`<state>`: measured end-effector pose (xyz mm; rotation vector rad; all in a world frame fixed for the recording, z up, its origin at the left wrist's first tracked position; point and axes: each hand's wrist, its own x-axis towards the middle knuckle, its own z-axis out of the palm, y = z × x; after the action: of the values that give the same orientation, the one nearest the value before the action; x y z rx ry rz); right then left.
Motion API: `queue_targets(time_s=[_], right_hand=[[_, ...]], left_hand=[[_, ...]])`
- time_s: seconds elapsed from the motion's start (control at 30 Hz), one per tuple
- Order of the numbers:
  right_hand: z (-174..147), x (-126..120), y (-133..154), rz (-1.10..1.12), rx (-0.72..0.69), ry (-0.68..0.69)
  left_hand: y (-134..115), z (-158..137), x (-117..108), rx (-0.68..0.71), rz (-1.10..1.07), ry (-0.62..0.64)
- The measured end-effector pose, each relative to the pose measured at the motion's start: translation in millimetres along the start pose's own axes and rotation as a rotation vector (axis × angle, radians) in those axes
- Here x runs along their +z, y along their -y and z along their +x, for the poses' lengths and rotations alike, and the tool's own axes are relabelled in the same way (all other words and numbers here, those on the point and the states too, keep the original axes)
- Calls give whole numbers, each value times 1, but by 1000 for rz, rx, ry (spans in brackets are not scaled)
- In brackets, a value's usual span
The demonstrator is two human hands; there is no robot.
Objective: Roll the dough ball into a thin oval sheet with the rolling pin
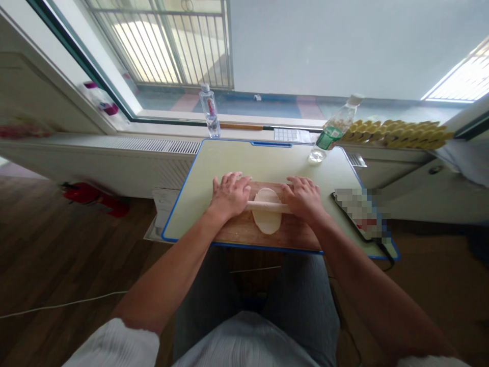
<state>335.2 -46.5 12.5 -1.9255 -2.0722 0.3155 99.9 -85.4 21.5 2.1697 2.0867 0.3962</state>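
A pale rolling pin (267, 206) lies crosswise over a thin, oval sheet of dough (267, 223). Under the dough is a brown wooden cutting board (300, 235). My left hand (230, 194) is closed over the left end of the pin, its palm down and fingers bent forward. At the right end, my right hand (302, 196) holds the pin in the same way. Both palms hide the ends of the pin. The dough shows in front of and behind the pin, between my hands.
The board rests on a small blue-edged table (194, 173). At its back right stands a tilted-looking bottle with a green label (329, 137); a phone-like device (359, 216) with a cable lies at right. Another bottle (210, 112) stands by the window. A fire extinguisher (95, 198) is at left.
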Motion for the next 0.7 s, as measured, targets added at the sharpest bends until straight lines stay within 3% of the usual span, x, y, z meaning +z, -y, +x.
queue_targets(time_s=[0.17, 0.33, 0.7], right_hand=[[-32, 2, -5, 17, -121, -112], [-46, -1, -4, 28, -127, -224], [-54, -4, -1, -37, -80, -194]], left_hand=[[-4, -28, -2, 129, -37, -15], [-7, -27, -6, 163, -78, 0], [-12, -19, -8, 163, -44, 11]])
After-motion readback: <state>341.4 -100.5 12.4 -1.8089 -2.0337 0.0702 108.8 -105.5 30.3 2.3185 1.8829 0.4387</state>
